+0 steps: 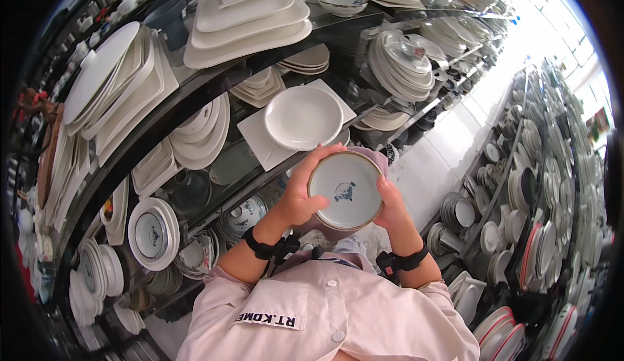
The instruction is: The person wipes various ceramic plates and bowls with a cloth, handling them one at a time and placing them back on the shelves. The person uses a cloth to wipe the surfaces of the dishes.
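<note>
Both hands hold one small round bowl (345, 190) up in front of the chest, clear of any shelf. It is glazed ceramic, pale grey-white inside, with a thin brown-gold rim and a small blue painted motif at the centre of its well. The left hand (300, 192) is closed on the bowl's left side, fingers curled over the upper rim. The right hand (392, 206) is closed on its right side, palm against the outer wall. Each wrist wears a black strap, and the sleeves are pale pink cloth.

Just beyond the bowl, a plain white round plate (303, 117) with a smooth, glossy surface and a broad shallow well sits on a flat white square plate (257, 138) at the front edge of a dark glass shelf (195, 88). On the shelf above, large white rectangular platters (250, 19) with rounded corners lie stacked. On the lower shelf to the left, a round plate with a blue centre (153, 233) stands leaning on edge among stacks of white dishes.
</note>
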The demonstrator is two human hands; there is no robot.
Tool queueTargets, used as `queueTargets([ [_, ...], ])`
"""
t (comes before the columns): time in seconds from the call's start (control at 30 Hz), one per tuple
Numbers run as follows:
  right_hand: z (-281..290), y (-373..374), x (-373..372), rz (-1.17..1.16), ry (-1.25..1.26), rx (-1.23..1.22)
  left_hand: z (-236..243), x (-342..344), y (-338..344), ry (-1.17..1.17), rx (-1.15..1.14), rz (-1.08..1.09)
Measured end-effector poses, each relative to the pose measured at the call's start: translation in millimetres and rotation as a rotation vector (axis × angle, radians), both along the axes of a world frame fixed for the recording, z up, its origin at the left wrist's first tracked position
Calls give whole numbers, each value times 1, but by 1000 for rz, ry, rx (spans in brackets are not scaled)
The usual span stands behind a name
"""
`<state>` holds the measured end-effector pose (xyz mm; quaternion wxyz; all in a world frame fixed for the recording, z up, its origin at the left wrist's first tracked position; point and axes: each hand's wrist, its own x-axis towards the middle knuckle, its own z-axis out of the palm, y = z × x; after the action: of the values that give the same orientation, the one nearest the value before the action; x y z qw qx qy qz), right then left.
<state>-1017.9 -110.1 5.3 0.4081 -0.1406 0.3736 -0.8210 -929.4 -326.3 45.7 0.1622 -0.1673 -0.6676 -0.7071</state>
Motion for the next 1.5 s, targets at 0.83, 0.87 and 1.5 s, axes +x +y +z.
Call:
queueTargets([
  [0.83, 1, -92, -168, -528, 974, 369, -17, -110, 16, -53, 553, 403],
  [0.87, 0, -92, -170, -619, 1031, 292, -19, -109, 14, -54, 561, 426],
  [1.5, 72, -112, -99, 277, 1656, 130, -10, -57, -19, 21, 261, 705],
])
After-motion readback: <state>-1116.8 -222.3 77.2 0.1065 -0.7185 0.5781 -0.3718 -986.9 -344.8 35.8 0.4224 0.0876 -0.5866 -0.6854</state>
